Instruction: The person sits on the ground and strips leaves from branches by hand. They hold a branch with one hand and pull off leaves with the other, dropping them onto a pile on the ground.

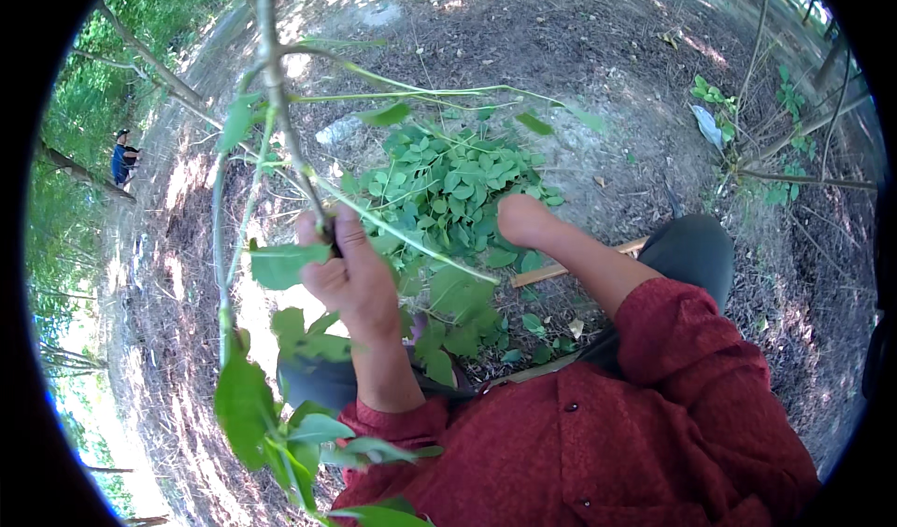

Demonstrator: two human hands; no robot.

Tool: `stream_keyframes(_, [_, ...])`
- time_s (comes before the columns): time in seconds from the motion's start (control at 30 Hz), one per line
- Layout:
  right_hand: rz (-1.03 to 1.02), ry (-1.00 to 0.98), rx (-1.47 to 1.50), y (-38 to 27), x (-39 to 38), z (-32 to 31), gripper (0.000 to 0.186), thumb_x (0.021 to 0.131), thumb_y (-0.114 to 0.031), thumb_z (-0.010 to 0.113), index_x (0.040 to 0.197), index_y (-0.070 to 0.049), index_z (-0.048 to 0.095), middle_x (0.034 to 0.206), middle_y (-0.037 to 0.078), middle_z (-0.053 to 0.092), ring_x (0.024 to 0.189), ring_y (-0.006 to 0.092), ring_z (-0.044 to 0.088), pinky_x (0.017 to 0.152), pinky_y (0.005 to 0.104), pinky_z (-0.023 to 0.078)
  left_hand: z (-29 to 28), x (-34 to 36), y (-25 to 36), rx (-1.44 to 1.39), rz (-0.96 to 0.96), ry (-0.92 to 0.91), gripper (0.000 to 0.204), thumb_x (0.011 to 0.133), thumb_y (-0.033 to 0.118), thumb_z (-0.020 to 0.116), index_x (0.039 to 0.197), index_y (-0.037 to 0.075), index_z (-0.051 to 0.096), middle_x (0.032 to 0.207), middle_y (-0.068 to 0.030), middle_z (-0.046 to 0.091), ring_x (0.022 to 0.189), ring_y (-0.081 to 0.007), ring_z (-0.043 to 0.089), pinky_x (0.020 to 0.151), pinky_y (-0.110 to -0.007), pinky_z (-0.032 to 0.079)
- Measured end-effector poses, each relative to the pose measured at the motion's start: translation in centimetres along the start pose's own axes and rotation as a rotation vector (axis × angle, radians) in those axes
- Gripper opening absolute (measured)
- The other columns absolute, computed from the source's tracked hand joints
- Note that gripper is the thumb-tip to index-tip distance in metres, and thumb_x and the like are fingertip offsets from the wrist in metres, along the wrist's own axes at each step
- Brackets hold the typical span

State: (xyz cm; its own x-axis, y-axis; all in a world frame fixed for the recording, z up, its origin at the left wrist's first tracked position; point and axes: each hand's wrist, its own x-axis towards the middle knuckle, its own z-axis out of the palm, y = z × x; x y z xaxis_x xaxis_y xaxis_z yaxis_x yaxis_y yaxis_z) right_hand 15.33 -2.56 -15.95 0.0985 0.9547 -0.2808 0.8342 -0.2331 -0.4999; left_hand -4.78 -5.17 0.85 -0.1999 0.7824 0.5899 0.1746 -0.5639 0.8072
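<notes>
My left hand is closed around the lower end of a thin brown branch that rises up and away from it. Thin green shoots with broad leaves branch off it and hang beside my left forearm. In front of me, a heap of cut leafy sprigs lies on the ground. My right hand is low at the heap's right edge, with its fingers hidden from view, so I cannot tell whether it holds anything. A narrow wooden slat lies under my right forearm.
Dry, littered soil surrounds me. A small shrub with bare stems stands at the right. A pale stone lies behind the heap. Far left, a person in blue is near the trees. My bent knee is beside the slat.
</notes>
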Motion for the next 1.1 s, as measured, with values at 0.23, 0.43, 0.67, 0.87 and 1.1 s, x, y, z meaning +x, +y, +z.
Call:
stream_keyframes(0.23, [-0.032, 0.096, 0.079, -0.1, -0.6, 0.6, 0.023, 0.079, -0.014, 0.051, 0.092, 0.0, 0.065, 0.094, 0.024, 0.064, 0.089, 0.0395, 0.061, 0.08, 0.0453, 0.049, -1.8, 0.9, -2.1, 0.116, -0.042, -0.038, 0.011, 0.091, 0.008, 0.058, 0.084, 0.0, 0.055, 0.063, 0.0024, 0.047, 0.057, -0.0041, 0.038, 0.048, -0.023, 0.03])
stream_keyframes(0.43, [-0.209, 0.609, 0.325, -1.1, -0.2, -3.0, 0.031, 0.083, -0.017, 0.056, 0.109, 0.0, 0.058, 0.105, 0.021, 0.061, 0.098, 0.0342, 0.059, 0.087, 0.0417, 0.046, -1.5, 0.8, -3.5, 0.125, -0.025, -0.049, 0.012, 0.09, 0.007, 0.059, 0.085, -0.002, 0.054, 0.066, -0.0024, 0.053, 0.057, -0.0075, 0.042, 0.05, -0.024, 0.033])
stream_keyframes(0.67, [0.119, 0.518, 0.925, 0.3, -0.7, -7.7, 0.041, 0.083, -0.009, 0.06, 0.122, -0.001, 0.05, 0.118, 0.013, 0.058, 0.106, 0.023, 0.055, 0.094, 0.0338, 0.041, -1.6, 0.9, -3.6, 0.138, -0.03, -0.028, 0.012, 0.09, 0.008, 0.059, 0.087, -0.002, 0.055, 0.067, -0.0036, 0.054, 0.057, -0.0083, 0.044, 0.05, -0.025, 0.034])
stream_keyframes(0.87, [-0.083, 0.573, 1.434, 0.7, -1.6, -10.3, 0.027, 0.088, -0.009, 0.053, 0.113, -0.001, 0.059, 0.11, 0.01, 0.062, 0.103, 0.0179, 0.057, 0.094, 0.0289, 0.041, -1.3, 0.8, -3.1, 0.152, -0.025, -0.052, 0.011, 0.09, 0.008, 0.059, 0.09, -0.003, 0.055, 0.068, -0.0043, 0.055, 0.058, -0.0084, 0.045, 0.051, -0.026, 0.035])
stream_keyframes(1.1, [-0.321, 0.238, 1.313, -3.0, -3.6, -10.4, 0.023, 0.093, -0.01, 0.045, 0.105, -0.002, 0.063, 0.1, 0.009, 0.066, 0.097, 0.017, 0.059, 0.091, 0.028, 0.042, -1.1, 0.8, -3.3, 0.051, -0.053, -0.058, 0.013, 0.091, 0.007, 0.059, 0.092, -0.005, 0.055, 0.07, -0.0043, 0.057, 0.06, -0.0074, 0.045, 0.051, -0.025, 0.034])
